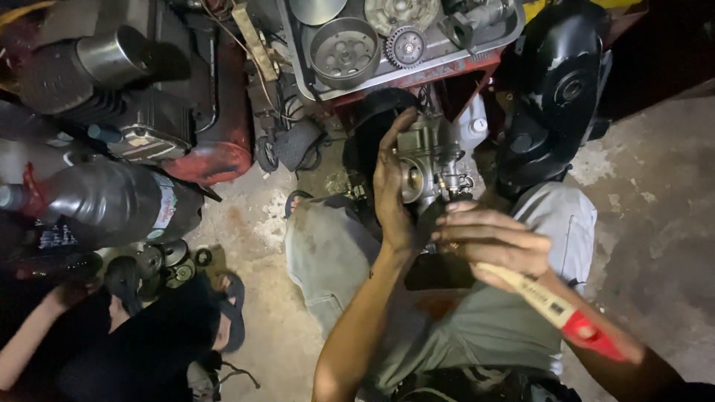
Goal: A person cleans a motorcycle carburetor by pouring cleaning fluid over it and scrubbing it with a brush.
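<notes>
My left hand (392,186) grips a grey metal carburettor (426,152) from its left side, holding it up above my knees. My right hand (488,242) is closed just below the carburettor around a tool with a pale shaft and a red end (555,307) that runs back along my forearm. The tool's working tip is hidden between hand and carburettor. My grey trousers (477,320) fill the space beneath both hands.
A metal tray (417,59) of round clutch parts and a gear sits ahead on a red stand. A black engine cover (555,89) lies at right, a dark plastic bottle (112,197) and engine parts at left. Another person's arm (30,335) and sandalled foot show lower left on the concrete floor.
</notes>
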